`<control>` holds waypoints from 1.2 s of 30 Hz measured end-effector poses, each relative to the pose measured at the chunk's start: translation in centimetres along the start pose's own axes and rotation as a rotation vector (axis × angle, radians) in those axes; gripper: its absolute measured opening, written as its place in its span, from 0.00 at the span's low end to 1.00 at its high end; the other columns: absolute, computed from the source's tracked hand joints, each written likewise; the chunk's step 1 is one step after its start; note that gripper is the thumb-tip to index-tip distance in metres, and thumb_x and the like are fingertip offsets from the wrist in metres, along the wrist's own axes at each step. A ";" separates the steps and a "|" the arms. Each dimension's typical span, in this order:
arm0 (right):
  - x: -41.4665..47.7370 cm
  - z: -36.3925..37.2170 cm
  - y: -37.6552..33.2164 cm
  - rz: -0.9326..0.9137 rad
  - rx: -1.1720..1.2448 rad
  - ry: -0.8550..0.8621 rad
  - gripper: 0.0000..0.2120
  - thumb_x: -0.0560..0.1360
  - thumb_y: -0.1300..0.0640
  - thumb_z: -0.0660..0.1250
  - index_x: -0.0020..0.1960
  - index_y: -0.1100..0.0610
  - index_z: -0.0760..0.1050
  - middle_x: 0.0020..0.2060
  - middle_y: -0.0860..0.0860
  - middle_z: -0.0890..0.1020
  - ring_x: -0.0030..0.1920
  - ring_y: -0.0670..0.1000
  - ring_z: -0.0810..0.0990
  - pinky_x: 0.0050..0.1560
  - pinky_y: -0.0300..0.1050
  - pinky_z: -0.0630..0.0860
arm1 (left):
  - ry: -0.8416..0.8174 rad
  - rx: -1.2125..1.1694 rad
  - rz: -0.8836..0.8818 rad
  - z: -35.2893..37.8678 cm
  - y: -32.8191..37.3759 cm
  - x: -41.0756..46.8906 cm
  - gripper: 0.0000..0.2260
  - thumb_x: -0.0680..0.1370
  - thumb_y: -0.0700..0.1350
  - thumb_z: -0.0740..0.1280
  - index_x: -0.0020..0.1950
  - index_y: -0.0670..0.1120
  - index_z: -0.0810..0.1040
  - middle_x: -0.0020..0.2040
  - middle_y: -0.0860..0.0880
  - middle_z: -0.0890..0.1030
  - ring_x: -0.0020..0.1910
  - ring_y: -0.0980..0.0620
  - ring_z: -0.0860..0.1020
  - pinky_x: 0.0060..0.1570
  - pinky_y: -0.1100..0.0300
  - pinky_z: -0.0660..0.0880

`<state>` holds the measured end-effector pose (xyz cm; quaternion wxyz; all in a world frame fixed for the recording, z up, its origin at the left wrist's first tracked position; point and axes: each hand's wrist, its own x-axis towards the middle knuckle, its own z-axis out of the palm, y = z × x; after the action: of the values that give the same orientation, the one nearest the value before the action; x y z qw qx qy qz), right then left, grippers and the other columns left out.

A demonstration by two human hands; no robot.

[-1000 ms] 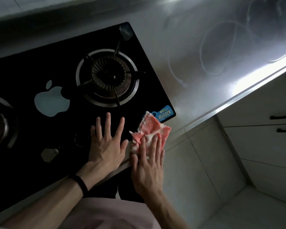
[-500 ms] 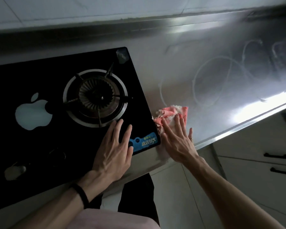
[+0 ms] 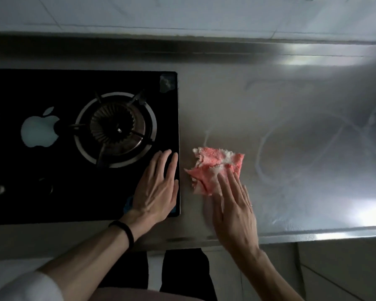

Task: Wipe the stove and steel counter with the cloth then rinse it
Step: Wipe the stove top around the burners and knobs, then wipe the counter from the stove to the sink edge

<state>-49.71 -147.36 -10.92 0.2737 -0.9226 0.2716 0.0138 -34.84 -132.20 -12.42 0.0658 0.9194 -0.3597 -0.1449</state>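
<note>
On the steel counter (image 3: 291, 88), head view, just right of the stove (image 3: 52, 192): pink-and-white cloth (image 3: 215, 164), crumpled, lying on the metal, apart from the stove's edge. Pressed onto its near part: right hand (image 3: 232, 211), palm down, fingers straight and slightly spread, thin ring (image 3: 251, 205) on one finger. Flat on the stove's black glass at the near right corner: left hand (image 3: 156, 192), fingers straight and close together, holding nothing, black band (image 3: 123, 232) at the wrist. Beyond that hand: round burner (image 3: 115, 129) with metal pot supports; farther left, white apple-shaped mark (image 3: 39, 133). Across the counter right of the cloth: pale looping smears (image 3: 267, 148).
</note>
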 end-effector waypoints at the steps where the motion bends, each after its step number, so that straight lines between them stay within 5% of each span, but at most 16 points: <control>1: 0.3 0.2 -0.2 0.016 0.016 0.039 0.23 0.88 0.50 0.56 0.81 0.53 0.66 0.81 0.51 0.65 0.82 0.50 0.62 0.80 0.57 0.66 | 0.009 0.026 -0.001 0.2 0.0 0.2 0.30 0.84 0.49 0.59 0.83 0.37 0.60 0.82 0.37 0.61 0.81 0.37 0.62 0.80 0.45 0.64; 3: 1.5 0.6 -0.8 0.053 0.041 0.066 0.23 0.87 0.52 0.58 0.80 0.56 0.67 0.80 0.52 0.68 0.80 0.51 0.67 0.75 0.57 0.73 | 0.018 0.081 0.001 0.5 -0.2 1.1 0.30 0.85 0.51 0.54 0.84 0.36 0.56 0.85 0.37 0.55 0.84 0.38 0.57 0.82 0.46 0.60; 6: 3.9 1.5 -1.7 0.116 0.062 0.002 0.30 0.87 0.43 0.47 0.84 0.57 0.56 0.83 0.54 0.61 0.83 0.54 0.61 0.78 0.57 0.68 | 0.019 0.073 -0.014 1.4 -1.0 2.5 0.31 0.86 0.52 0.47 0.84 0.36 0.52 0.86 0.38 0.50 0.85 0.40 0.51 0.83 0.47 0.56; 8: 5.1 2.7 -2.2 0.119 0.033 -0.050 0.38 0.84 0.37 0.41 0.85 0.61 0.46 0.85 0.57 0.50 0.85 0.55 0.48 0.84 0.56 0.53 | 0.044 0.049 -0.011 2.1 -1.4 2.8 0.31 0.85 0.52 0.48 0.85 0.38 0.51 0.86 0.39 0.49 0.86 0.42 0.50 0.83 0.47 0.57; 10: 5.9 4.0 -2.2 0.093 -0.044 -0.072 0.36 0.86 0.40 0.42 0.84 0.60 0.37 0.84 0.56 0.37 0.84 0.52 0.33 0.84 0.50 0.35 | 0.076 0.024 -0.011 2.5 -1.5 2.7 0.31 0.85 0.51 0.50 0.86 0.40 0.50 0.87 0.42 0.49 0.86 0.44 0.49 0.82 0.47 0.58; 12: 6.8 4.7 -1.8 0.040 -0.126 -0.090 0.33 0.87 0.44 0.42 0.84 0.59 0.33 0.83 0.54 0.34 0.82 0.49 0.29 0.82 0.47 0.29 | 0.100 0.001 -0.020 2.7 -1.6 2.5 0.31 0.85 0.50 0.52 0.86 0.42 0.50 0.87 0.45 0.48 0.86 0.47 0.48 0.82 0.48 0.57; 17: 12.2 4.1 -0.6 -0.174 -0.283 -0.162 0.32 0.87 0.45 0.40 0.84 0.58 0.36 0.84 0.54 0.36 0.84 0.50 0.32 0.83 0.53 0.33 | 0.091 0.004 -0.032 2.6 -1.5 2.7 0.32 0.83 0.50 0.53 0.86 0.43 0.52 0.87 0.46 0.50 0.86 0.48 0.49 0.81 0.46 0.58; 29: 36.7 2.3 -5.2 -0.351 -0.327 -0.152 0.31 0.88 0.45 0.43 0.86 0.59 0.43 0.86 0.56 0.45 0.85 0.54 0.42 0.84 0.58 0.43 | 0.127 0.057 -0.054 2.9 -1.3 2.8 0.35 0.79 0.50 0.58 0.86 0.43 0.54 0.87 0.46 0.52 0.86 0.47 0.52 0.83 0.50 0.51; 36: 28.9 3.2 -4.5 -0.305 -0.253 -0.075 0.30 0.88 0.46 0.46 0.86 0.57 0.47 0.86 0.56 0.49 0.85 0.54 0.46 0.84 0.59 0.46 | 0.079 0.067 -0.063 2.2 -1.2 2.9 0.35 0.79 0.50 0.59 0.85 0.43 0.56 0.86 0.45 0.53 0.85 0.47 0.53 0.83 0.49 0.52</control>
<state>-22.45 -156.82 -16.39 0.1643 -0.9789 0.1144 0.0406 -32.76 -133.35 -15.46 0.0443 0.9369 -0.3325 -0.0984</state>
